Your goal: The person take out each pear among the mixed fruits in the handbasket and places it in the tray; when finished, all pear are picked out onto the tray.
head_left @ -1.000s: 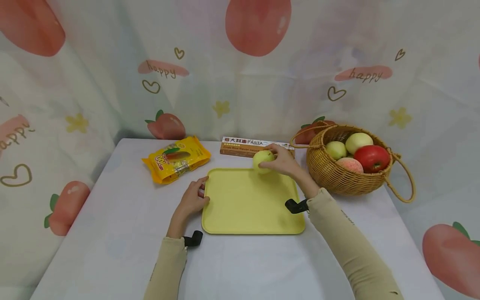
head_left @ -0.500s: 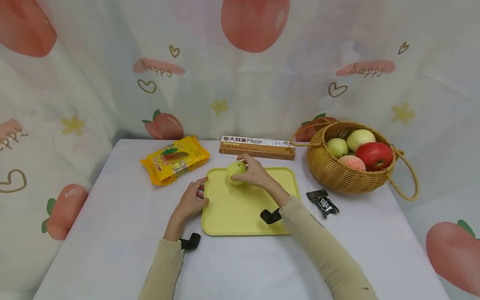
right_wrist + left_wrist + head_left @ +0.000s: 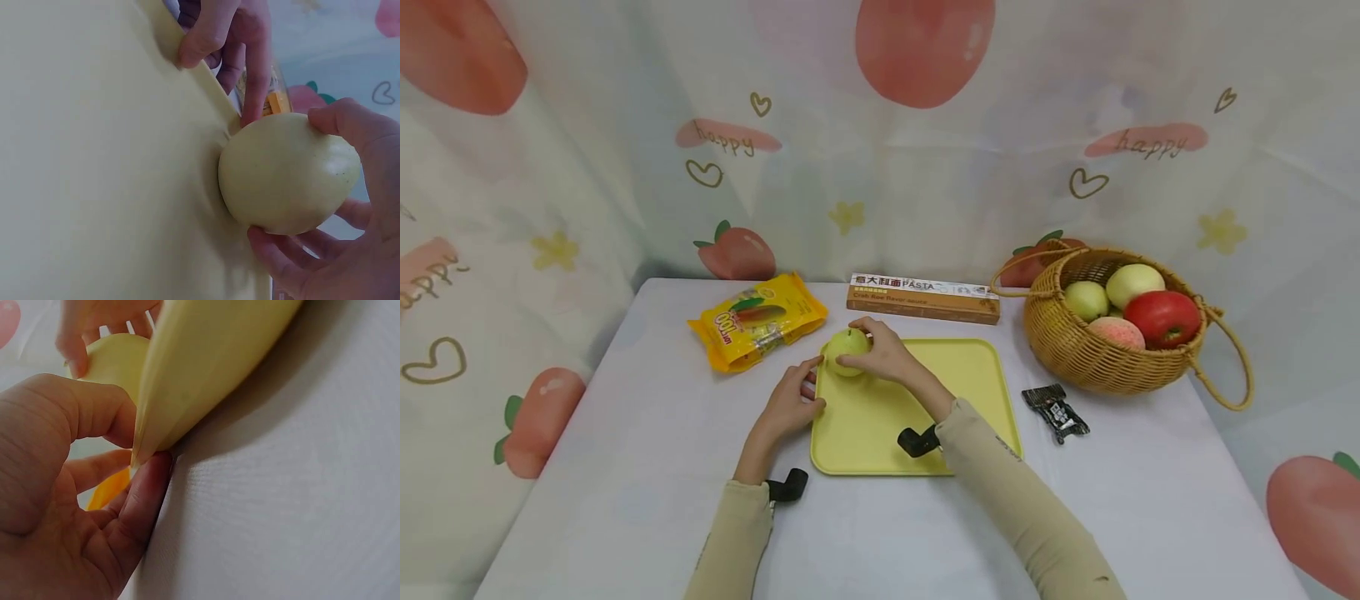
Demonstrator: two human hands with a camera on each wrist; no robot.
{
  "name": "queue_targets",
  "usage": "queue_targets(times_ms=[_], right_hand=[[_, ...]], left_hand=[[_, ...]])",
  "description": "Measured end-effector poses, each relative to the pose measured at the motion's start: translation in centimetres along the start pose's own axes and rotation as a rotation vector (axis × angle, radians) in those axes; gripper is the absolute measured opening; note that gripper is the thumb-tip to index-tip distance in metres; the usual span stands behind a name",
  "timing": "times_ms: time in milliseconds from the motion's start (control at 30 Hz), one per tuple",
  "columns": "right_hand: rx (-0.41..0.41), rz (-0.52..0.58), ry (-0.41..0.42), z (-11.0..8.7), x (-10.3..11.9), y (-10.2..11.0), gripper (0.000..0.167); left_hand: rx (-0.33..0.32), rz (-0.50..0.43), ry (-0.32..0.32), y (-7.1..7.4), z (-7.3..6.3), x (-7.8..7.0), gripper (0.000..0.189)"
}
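Right grip [image 3: 883, 354] holds green fruit [image 3: 284, 178]; only head view shows basket [image 3: 1097, 362].

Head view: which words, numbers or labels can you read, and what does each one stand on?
"意大利面 PASTA": pasta box
"Crab Roe flavor sauce": same box, brown side
"100": yellow snack packet
"happy": printed backdrop curtain, more than once
Too small or blurred: remaining print on box and packet, and marks on the black wrapper and sleeves.

The left hand [image 3: 62, 519] pinches the yellow tray [image 3: 206, 369] — pale-green fruit [image 3: 119, 362] beyond.
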State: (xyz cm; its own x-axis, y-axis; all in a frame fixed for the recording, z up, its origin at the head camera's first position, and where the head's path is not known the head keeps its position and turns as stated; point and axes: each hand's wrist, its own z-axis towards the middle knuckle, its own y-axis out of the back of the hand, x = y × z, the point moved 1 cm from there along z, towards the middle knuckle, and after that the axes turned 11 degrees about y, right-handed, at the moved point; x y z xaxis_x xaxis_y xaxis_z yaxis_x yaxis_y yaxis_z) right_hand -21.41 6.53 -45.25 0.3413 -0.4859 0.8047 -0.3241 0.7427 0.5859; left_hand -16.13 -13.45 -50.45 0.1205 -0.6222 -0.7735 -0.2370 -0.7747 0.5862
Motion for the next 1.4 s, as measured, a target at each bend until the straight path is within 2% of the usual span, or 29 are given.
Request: queue_targets(times_ms=[267, 400, 667, 833, 1033, 1233, 1400], right_hand=[[0.025, 0.018, -0.014, 0.0, 0.1, 0.3, 0.071], [0.027, 0.037, -0.015, -0.1, 0.5, 0.9, 0.072], [-0.023, 0.109, 0.015, -0.3, 0.3, 3.1, 0.064], [-0.054, 0.105, -0.006, -0.7, 0.2, 5.6, 0.068], [-0.074, 0.095, -0.018, -1.4, 0.3, 8.8, 0.062], [-0.098, 0.011, -0.029, -2.1, 0.0, 13.0, 0.056], [-0.149, -0.106, -0.047, -3.2, -0.5, 17.2, 0.056]], left_hand=[[-0.003, 0.006, 0.025, 0.0, 0.1, 0.2, 0.073], [-0.002, 0.003, 0.017, 0.0, 0.1, 0.1, 0.072], [-0.009, 0.002, 0.013, 0.1, 0.1, 0.2, 0.072], [-0.001, 0.0, 0.023, 0.2, 0.1, 0.2, 0.073], [0.0, 0.008, 0.02, 0.2, 0.2, 0.3, 0.073], [0.007, 0.005, 0.023, 0.1, 0.0, 0.0, 0.073], [0.019, -0.001, 0.02, 0.1, -0.1, -0.1, 0.073]])
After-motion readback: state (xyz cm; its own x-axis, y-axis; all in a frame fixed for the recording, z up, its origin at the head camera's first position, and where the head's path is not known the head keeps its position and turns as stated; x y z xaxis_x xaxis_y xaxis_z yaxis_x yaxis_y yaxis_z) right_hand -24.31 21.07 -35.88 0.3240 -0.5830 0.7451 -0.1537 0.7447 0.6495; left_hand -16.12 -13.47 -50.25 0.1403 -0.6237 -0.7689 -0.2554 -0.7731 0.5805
